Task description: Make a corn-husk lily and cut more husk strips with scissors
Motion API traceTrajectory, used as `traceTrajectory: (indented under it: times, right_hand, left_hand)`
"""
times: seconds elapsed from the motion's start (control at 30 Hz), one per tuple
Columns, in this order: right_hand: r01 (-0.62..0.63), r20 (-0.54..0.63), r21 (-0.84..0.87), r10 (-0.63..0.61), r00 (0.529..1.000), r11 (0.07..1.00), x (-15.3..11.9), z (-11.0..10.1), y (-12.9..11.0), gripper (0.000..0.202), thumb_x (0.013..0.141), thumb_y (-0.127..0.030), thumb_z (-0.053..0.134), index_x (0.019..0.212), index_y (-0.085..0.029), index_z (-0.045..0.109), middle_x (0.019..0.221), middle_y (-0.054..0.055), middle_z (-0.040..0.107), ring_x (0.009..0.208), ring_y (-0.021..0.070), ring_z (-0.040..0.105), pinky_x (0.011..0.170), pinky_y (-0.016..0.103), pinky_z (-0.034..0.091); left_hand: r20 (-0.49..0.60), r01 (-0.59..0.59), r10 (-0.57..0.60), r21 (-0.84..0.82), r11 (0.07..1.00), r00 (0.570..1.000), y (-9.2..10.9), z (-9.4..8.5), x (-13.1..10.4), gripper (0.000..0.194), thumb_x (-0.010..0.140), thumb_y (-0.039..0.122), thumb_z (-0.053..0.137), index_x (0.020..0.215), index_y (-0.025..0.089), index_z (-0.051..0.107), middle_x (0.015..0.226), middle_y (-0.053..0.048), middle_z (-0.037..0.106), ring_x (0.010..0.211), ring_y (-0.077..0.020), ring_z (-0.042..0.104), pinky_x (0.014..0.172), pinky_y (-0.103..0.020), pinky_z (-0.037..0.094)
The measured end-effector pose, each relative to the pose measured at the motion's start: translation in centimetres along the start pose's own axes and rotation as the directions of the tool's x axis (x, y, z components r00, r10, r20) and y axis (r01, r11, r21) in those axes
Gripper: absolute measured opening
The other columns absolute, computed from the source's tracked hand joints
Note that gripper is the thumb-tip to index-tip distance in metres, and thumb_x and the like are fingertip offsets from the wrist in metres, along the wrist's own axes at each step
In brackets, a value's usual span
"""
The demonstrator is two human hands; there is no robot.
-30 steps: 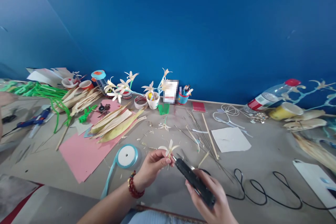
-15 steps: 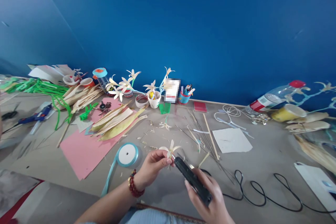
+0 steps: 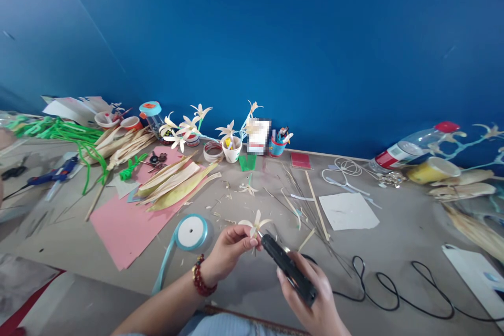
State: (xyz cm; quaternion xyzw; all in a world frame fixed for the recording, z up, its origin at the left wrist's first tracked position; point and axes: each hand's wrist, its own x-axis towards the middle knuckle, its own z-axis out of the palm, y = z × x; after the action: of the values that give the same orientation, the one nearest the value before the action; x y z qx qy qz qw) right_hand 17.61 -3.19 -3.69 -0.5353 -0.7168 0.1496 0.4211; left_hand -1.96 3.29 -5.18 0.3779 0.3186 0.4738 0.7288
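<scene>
A pale husk flower [image 3: 256,222] with pointed petals is pinched by its base between the thumb and fingers of my left hand [image 3: 233,250]. My right hand [image 3: 309,289] is wrapped round a black glue gun [image 3: 289,268], whose metal tip meets or nearly meets the underside of the petals. The exact contact is too small to make out. To the left of my left hand lies a spool of light blue ribbon [image 3: 191,231], its loose end trailing toward me. Beyond the held flower, a smaller husk flower [image 3: 248,188] with a green stem rests on the table.
Husk strips [image 3: 177,184] and scissors lie on pink paper [image 3: 118,236]. A blue glue gun [image 3: 59,173] is at the left. Thin wires, a wooden stick [image 3: 317,205] and white paper [image 3: 348,211] sit right of centre. A black cord [image 3: 388,291] loops across the right front.
</scene>
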Motion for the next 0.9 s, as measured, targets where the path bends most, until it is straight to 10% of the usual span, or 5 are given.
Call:
traceTrajectory:
  times: [0.9]
  right_hand:
    - [0.080, 0.109, 0.006, -0.080, 0.991, 0.997, 1.5, -0.5, -1.7, 0.007, 0.088, -0.020, 0.051, 0.092, -0.023, 0.055, 0.067, 0.003, 0.067, 0.056, 0.0207, 0.067, 0.053, 0.027, 0.051]
  left_hand:
    - [-0.097, -0.100, 0.105, 0.055, 0.993, 0.990, -0.5, -0.1, -0.1, 0.024, 0.074, 0.038, 0.080, 0.078, 0.015, 0.073, 0.087, -0.005, 0.067, 0.079, -0.0162, 0.057, 0.072, -0.026, 0.044]
